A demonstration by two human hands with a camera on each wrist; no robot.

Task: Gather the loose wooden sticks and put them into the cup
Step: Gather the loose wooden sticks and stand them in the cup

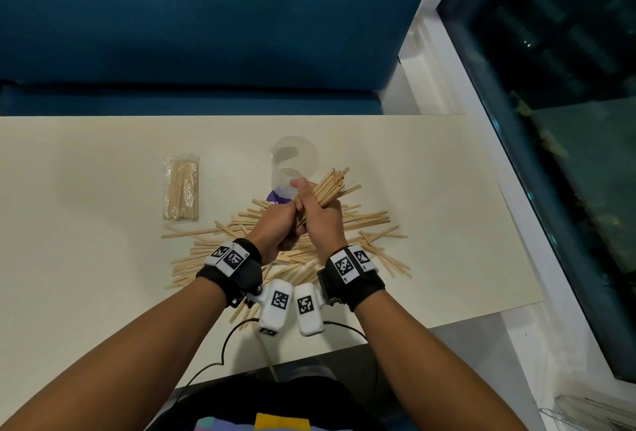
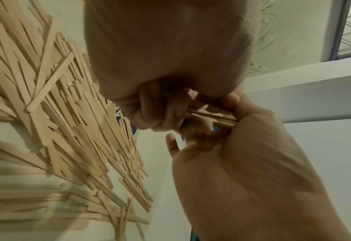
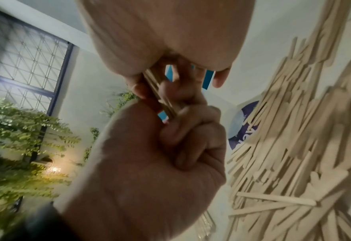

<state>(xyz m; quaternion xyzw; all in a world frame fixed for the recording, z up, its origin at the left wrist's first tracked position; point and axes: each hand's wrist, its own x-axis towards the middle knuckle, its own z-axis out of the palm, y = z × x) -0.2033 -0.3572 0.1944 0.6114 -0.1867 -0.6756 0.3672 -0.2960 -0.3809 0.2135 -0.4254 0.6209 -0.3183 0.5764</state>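
Both hands meet above a wide pile of loose wooden sticks (image 1: 364, 220) on the cream table (image 1: 86, 258). My right hand (image 1: 321, 215) grips a thick bundle of sticks (image 1: 332, 186) whose ends fan out up and to the right. My left hand (image 1: 275, 229) curls round the bundle's lower end, pressed against the right hand. In the left wrist view the bundle (image 2: 211, 114) runs between the left hand (image 2: 162, 112) and the right hand (image 2: 253, 163). A clear plastic cup (image 1: 292, 158) with a purple base stands just behind the hands.
A sealed clear packet of sticks (image 1: 181, 193) lies to the left of the pile. A blue sofa (image 1: 206, 17) runs along the table's far edge. Dark window glass (image 1: 568, 86) borders the right side. Wrist cables hang off the table's near edge.
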